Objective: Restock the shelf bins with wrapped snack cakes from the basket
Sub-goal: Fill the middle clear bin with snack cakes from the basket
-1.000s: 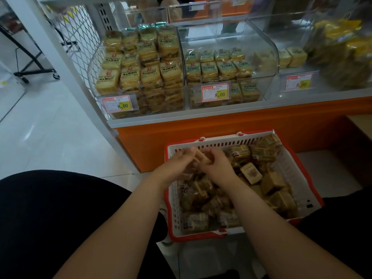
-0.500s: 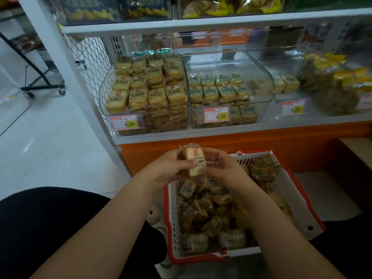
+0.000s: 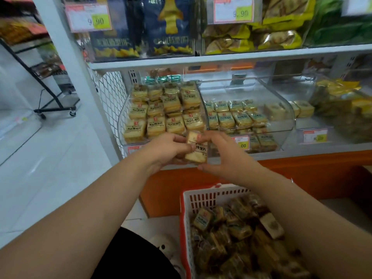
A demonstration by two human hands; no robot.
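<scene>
From my remote view, a white shelf unit (image 3: 221,59) fills the aisle above a pale tiled floor (image 3: 40,168), its orange base (image 3: 302,174) behind a red-rimmed basket (image 3: 184,218) heaped with wrapped cakes. On the shelf, the left clear bin (image 3: 120,125) is packed full; the middle bin (image 3: 285,121) beside it is partly filled. In front of the left bin, my left hand (image 3: 167,150) grips a wrapped snack cake (image 3: 196,148), while my right hand (image 3: 223,154) pinches its top edge.
</scene>
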